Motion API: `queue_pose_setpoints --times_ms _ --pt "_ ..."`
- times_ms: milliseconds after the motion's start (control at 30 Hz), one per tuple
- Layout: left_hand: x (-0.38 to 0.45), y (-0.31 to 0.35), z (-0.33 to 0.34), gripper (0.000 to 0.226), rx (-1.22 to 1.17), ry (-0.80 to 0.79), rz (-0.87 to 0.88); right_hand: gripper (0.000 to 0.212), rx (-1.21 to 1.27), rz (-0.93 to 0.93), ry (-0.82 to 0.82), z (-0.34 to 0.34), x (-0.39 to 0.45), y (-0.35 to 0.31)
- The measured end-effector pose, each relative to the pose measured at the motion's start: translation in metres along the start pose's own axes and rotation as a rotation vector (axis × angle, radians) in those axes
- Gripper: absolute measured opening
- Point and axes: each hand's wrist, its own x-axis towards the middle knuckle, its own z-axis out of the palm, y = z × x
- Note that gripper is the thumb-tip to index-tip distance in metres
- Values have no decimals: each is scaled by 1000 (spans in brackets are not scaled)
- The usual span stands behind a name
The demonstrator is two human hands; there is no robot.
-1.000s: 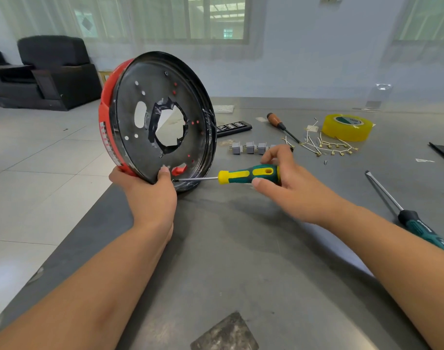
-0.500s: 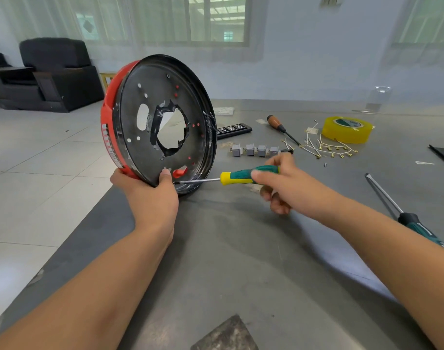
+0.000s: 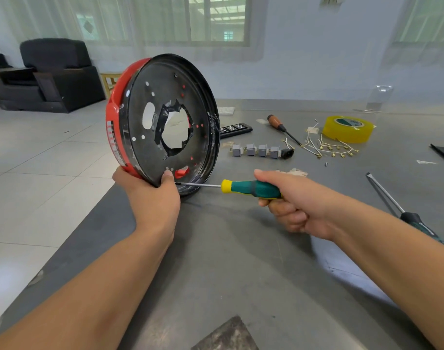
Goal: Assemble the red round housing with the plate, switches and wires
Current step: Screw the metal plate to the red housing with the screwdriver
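Writing: white label w/ dark print on red housing [image 3: 113, 127] side, too small to read; green/white print on core of yellow tape roll [image 3: 348, 128], not legible.
L hand: left hand [image 3: 152, 198] grips housing's bottom edge, palm under red rim, thumb tip pressed on black plate [image 3: 165, 117] face near lowest holes; fingers curled behind, hidden.
R hand: right hand [image 3: 291, 200] wrapped round green/yellow screwdriver [image 3: 251, 188], forefinger laid along top of handle, other fingers curled under.
Driver tip: shaft runs level to the left, tip at plate's lower edge just beside L thumb; can't tell if seated in a screw.
Housing: stood on edge at left end of grey table [image 3: 241, 261], bottom rim on tabletop, tilted, plate side toward camera; plate has ragged centre hole edged w/ black tape, an oval slot and small holes.
Switches: four grey switches [image 3: 256, 150] in a row on table, right of housing, black connector [image 3: 287, 153] at row's right end.
Wires: short wires w/ brass terminals [image 3: 329, 146] scattered betw. switches and tape roll.
Other tools: wood-handled screwdriver [image 3: 282, 128] behind switches; long screwdriver [image 3: 397, 208] at far right, partly behind R forearm; black bit case [image 3: 234, 128] behind housing.
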Motion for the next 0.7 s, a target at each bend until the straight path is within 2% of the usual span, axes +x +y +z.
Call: queue_pose_setpoints --times_ms 100,133,233,300,367,400,467,533,567,600,633,700 --pt "-1 1 0 48 -3 13 -8 74 -546 -431 310 1 4 1" --pt "-1 1 0 48 -4 19 -8 75 -723 -587 360 0 4 2" --pt "-2 -1 1 47 1 12 -1 75 -1192 -898 461 -9 4 7" --pt "-3 -1 1 47 0 -2 -3 65 -1286 -1023 524 -8 3 12" --pt "-3 0 1 47 -20 -27 -13 55 -1152 -960 528 -1 -2 12" --pt "-2 1 0 48 -40 -46 -18 52 -1003 -886 499 5 -2 11" --pt "-1 2 0 49 -64 -86 -16 51 -574 -570 349 10 -4 4" --pt "-4 4 0 49 -43 -100 3 48 -77 -136 96 9 -7 -2" --pt "-4 4 -1 49 -38 -97 10 46 65 -15 11 9 -10 -4" --pt "-5 4 -1 49 -38 -92 11 46 100 19 -21 9 -9 -3" --pt "-5 3 0 49 -41 -86 6 46 27 -36 11 9 -7 -2" --pt "-5 3 1 49 -47 -66 -8 49 -336 -374 237 10 -2 1"
